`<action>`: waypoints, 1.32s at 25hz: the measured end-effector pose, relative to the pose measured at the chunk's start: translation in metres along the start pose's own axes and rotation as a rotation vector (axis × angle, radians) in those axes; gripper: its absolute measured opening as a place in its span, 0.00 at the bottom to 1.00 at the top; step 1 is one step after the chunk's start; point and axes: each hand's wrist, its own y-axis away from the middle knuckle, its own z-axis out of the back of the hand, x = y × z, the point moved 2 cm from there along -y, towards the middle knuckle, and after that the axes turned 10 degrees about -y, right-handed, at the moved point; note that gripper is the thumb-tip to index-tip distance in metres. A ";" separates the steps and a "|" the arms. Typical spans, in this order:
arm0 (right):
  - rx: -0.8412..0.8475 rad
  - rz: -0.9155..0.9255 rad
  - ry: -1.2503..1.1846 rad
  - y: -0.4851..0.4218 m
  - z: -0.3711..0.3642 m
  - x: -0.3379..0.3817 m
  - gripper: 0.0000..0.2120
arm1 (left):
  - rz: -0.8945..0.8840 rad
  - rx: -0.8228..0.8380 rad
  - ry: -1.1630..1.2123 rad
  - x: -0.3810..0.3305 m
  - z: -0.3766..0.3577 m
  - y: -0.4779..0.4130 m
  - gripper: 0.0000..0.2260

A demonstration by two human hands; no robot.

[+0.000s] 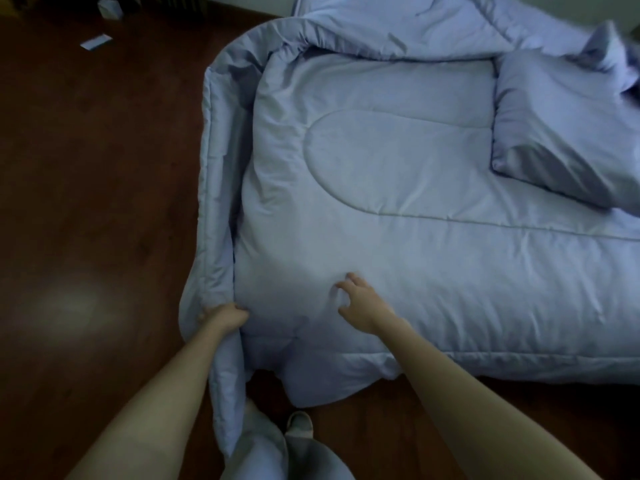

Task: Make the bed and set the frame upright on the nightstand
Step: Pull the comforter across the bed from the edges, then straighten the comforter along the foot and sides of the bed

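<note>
A pale blue quilted comforter [398, 188] covers the bed, bunched and folded along its left side and at the far end. A matching pillow [561, 133] lies on it at the right. My left hand [225, 317] grips the comforter's near left corner where the fabric hangs toward the floor. My right hand [360, 303] rests on top of the comforter near the front edge, fingers spread and lightly curled, pressing into the fabric. No frame or nightstand is in view.
Dark wooden floor [97, 188] lies to the left and in front of the bed. A small white paper [95, 41] and a pale object [110, 8] lie on the floor far left. My foot [299, 424] stands by the bed's corner.
</note>
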 end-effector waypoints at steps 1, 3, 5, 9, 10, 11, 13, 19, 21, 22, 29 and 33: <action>0.027 0.003 0.020 0.002 0.000 -0.003 0.27 | 0.049 0.032 0.038 -0.001 -0.001 0.005 0.25; 0.085 0.015 0.047 0.009 0.001 -0.009 0.27 | 0.016 0.028 -0.091 -0.002 -0.001 0.008 0.16; 0.122 0.023 0.071 0.018 0.010 -0.013 0.26 | 0.118 0.038 -0.054 0.015 0.009 0.022 0.10; 0.129 0.037 0.117 0.033 0.049 -0.001 0.26 | 0.262 -0.107 -0.002 0.078 0.053 0.022 0.30; 0.121 0.052 0.120 0.035 0.061 0.009 0.26 | 0.300 -0.172 -0.005 0.085 0.075 0.035 0.33; 0.107 0.066 0.118 0.036 0.072 0.018 0.25 | 0.339 -0.233 -0.023 0.081 0.097 0.068 0.37; 0.062 0.111 0.094 0.037 0.090 0.043 0.24 | 0.313 -0.422 -0.048 0.059 0.145 0.140 0.35; -0.164 0.362 -0.249 0.051 0.124 0.136 0.17 | -0.102 -0.656 -0.065 -0.001 0.259 0.232 0.25; -0.245 0.437 -0.386 0.054 0.136 0.170 0.15 | -0.235 -0.691 0.001 -0.016 0.275 0.246 0.20; -0.280 0.470 -0.473 0.055 0.138 0.189 0.13 | -0.295 -0.710 0.053 -0.022 0.282 0.255 0.17; -0.238 0.586 -0.945 0.066 0.109 0.324 0.07 | -0.493 -0.727 0.176 0.029 0.312 0.289 0.11; -0.205 0.665 -1.129 0.074 0.079 0.401 0.06 | -0.502 -0.793 0.444 0.111 0.344 0.290 0.09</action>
